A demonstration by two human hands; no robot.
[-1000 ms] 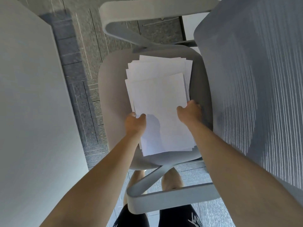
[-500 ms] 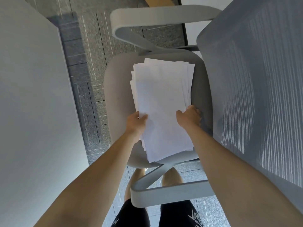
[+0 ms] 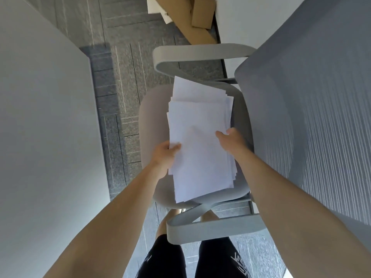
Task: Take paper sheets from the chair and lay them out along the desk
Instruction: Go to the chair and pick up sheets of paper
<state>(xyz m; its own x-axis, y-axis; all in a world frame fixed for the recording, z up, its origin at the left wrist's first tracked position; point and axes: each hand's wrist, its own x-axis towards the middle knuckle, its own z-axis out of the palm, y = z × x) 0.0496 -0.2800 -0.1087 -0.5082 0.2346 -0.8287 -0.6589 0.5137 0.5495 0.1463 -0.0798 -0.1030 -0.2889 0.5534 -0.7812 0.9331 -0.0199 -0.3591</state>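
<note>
Now hands (L (image 3: 163, 155), R (image 3: 230, 140)) round sheets (image 3: 200, 119)

left grip (image 3: 165, 155): at left edge of paper stack (image 3: 200, 153), thumb on top, other fingers hidden beneath, pinching it
right grip (image 3: 230, 140): at right edge of paper stack, thumb on top, fingers curled round the edge, holding it
left arm (image 3: 112, 227): bare, extended, reaches stack from lower left
right arm (image 3: 281, 197): bare, extended, reaches stack from lower right
wrists: both roughly straight
</note>
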